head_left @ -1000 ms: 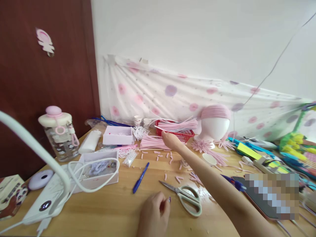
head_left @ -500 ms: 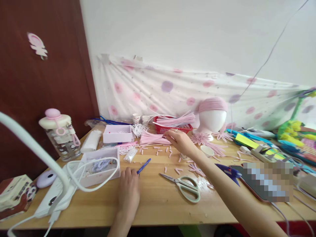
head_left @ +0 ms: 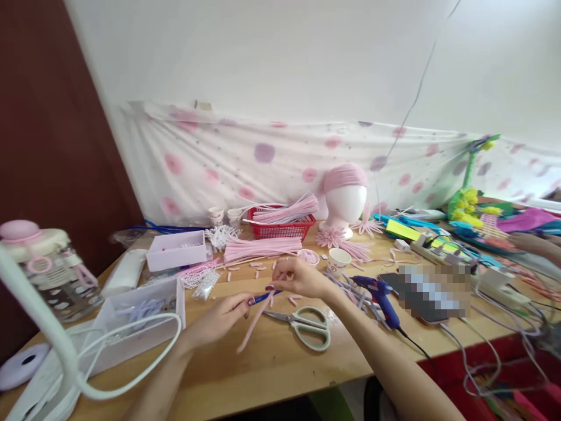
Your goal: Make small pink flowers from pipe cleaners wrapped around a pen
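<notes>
My left hand [head_left: 230, 313] pinches one end of a blue pen [head_left: 260, 298] above the table. Against the pen's other end, my right hand [head_left: 295, 276] holds a pink pipe cleaner [head_left: 254, 327], whose free end hangs down to the left. Part of the pen and the stem is hidden by my fingers. Just below lie scissors [head_left: 307, 325] with pale green handles. A bundle of pink pipe cleaners [head_left: 258, 248] rests behind my hands, with short cut pink pieces [head_left: 235, 268] scattered in front of it.
A red basket [head_left: 283, 229] of stems stands at the back beside a white head form [head_left: 348, 203]. Paper cups [head_left: 339, 261], a blue glue gun [head_left: 381, 298] and a phone [head_left: 407, 298] are to the right. White boxes [head_left: 144, 318] stand left. Another person's hand [head_left: 537, 245] shows far right.
My left hand has picked the blue pen up off the table. My right hand has come back from the bundle with a pink pipe cleaner. The view has shifted right.
</notes>
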Motion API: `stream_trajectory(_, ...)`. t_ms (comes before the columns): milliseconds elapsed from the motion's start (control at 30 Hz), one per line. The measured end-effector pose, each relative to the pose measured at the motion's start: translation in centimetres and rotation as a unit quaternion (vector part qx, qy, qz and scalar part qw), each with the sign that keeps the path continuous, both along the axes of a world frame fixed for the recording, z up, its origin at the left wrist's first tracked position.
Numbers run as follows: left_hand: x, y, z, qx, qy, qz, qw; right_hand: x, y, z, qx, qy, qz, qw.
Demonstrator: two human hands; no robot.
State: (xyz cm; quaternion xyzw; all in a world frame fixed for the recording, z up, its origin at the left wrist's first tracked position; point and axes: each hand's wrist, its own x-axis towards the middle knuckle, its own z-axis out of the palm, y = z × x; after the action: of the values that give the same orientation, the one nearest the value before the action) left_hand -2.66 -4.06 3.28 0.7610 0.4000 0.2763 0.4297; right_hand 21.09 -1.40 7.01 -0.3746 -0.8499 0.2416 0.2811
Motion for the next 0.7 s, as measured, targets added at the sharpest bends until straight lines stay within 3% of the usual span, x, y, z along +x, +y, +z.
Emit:
stream_trajectory(100, 0.6, 1.4, 0.2, -0.047, -0.008, -0.101, 0.994, -0.2, 0.2, -0.6, -0.100, 0.018, 0.044, 0.994)
stream_trajectory(167, 1.0, 2.0, 0.0, -0.078, -0.015, -0.126, 0.989, -0.5, 0.3, -1.1, -0.146, 0.034, 0.074, 0.986)
stream_trajectory(267, 1.2, 2.7, -0.3, -0.148, -0.032, -0.110, 0.982, -1.0, 0.5, -2.3, -0.156, 0.071, 0.070, 0.983)
stream_trajectory(500, 1.2, 3.2, -0.3, -0.193, -0.019, -0.088, 0.977, -1.7, 1.0, -4.6, -0.158, 0.202, 0.015, 0.967)
stream_trajectory(633, 1.2, 3.2, -1.2, -0.272, -0.093, -0.023, 0.957, -1.9, 0.7, -4.9, -0.153, 0.271, -0.043, 0.950)
stream_trajectory(700, 1.1, 3.2, -1.9, -0.274, -0.088, -0.003, 0.958, -2.0, 0.4, -5.1, -0.166, 0.291, -0.062, 0.940)
